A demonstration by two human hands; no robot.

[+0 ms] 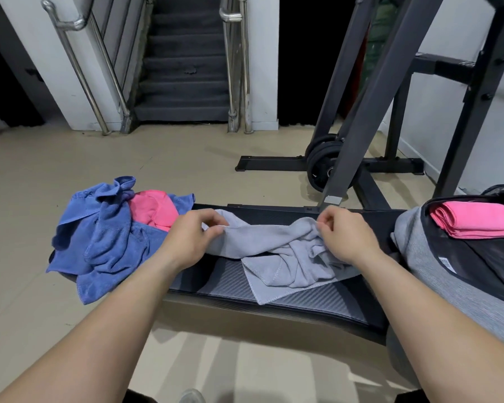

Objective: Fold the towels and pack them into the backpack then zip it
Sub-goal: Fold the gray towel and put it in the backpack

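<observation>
A crumpled grey towel (285,257) lies across the middle of a black padded bench (303,303). My left hand (192,237) pinches its upper left edge and my right hand (344,237) pinches its upper right edge. On the bench's left end sits a heap of blue towels (108,237) with a pink towel (152,207) tucked among them. At the right stands an open grey backpack (425,257), and a folded pink towel (474,219) lies inside its opening.
Behind the bench rises a dark metal gym rack (370,117) with weight plates (323,164) at its foot. Beige floor (128,161) stretches to a staircase (184,74) with steel handrails at the back.
</observation>
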